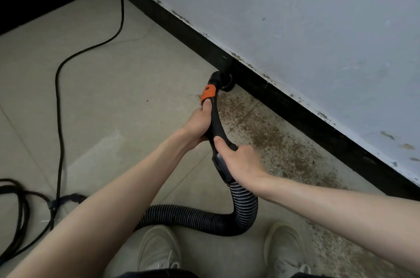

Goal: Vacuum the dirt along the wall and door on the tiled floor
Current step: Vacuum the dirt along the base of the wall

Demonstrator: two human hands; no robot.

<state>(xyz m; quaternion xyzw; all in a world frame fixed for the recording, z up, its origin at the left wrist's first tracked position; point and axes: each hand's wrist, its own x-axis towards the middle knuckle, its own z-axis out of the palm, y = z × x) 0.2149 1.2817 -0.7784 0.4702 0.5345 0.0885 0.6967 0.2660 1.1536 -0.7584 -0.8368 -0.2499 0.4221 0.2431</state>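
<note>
At the far left a coil of black cable lies on the tiled floor, bound by a dark strap, and 1 strand of power cord runs up from it toward the room's corner. The floor is pale beige tile with thin grout lines, fairly clean on this side. A black baseboard runs diagonally from the upper left corner down to the right edge, beneath a pale grey-blue wall whose paint is chipped and flaking along its lower edge.

The left hand grips the black vacuum handle just below its orange collar, the thumb stretched up onto the collar. Beyond the collar the black nozzle sits on the floor, touching the baseboard. The right hand is wrapped round the lower end of the handle, where the ribbed black hose joins it; the hose loops down and back to the left in front of 2 pale sneakers.

To the right of the nozzle a band of brown dirt speckles the tiles along the baseboard, spreading toward the lower right.
</note>
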